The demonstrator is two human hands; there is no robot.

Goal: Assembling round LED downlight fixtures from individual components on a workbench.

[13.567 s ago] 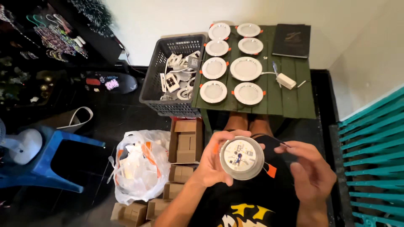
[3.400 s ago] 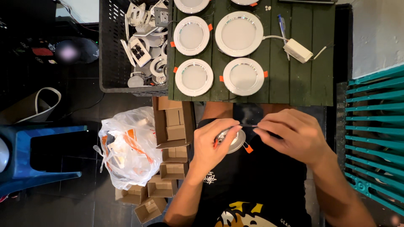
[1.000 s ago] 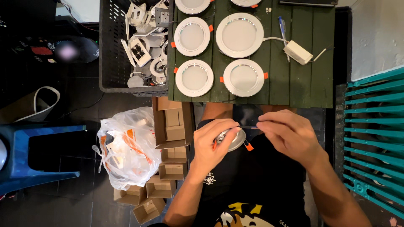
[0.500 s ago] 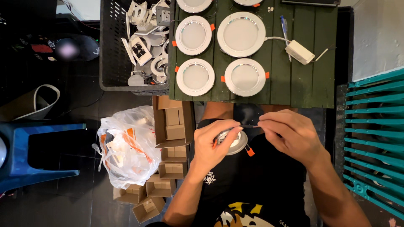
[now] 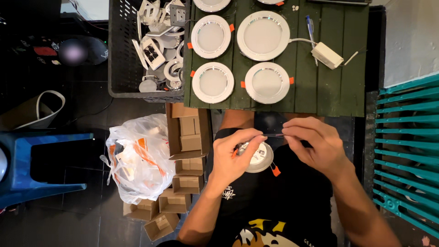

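Downlight point(image 5: 260, 158) sits lower now, left hand point(image 5: 235, 160) (fingers pinched) unmoved.

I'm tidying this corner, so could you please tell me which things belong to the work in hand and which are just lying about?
In hand:
- left hand holding the round downlight
- right hand pinching a thin wire

Lying about:
- four white downlights on the green table
- pen
- white driver box
- crate of parts
- plastic bag
- cardboard boxes
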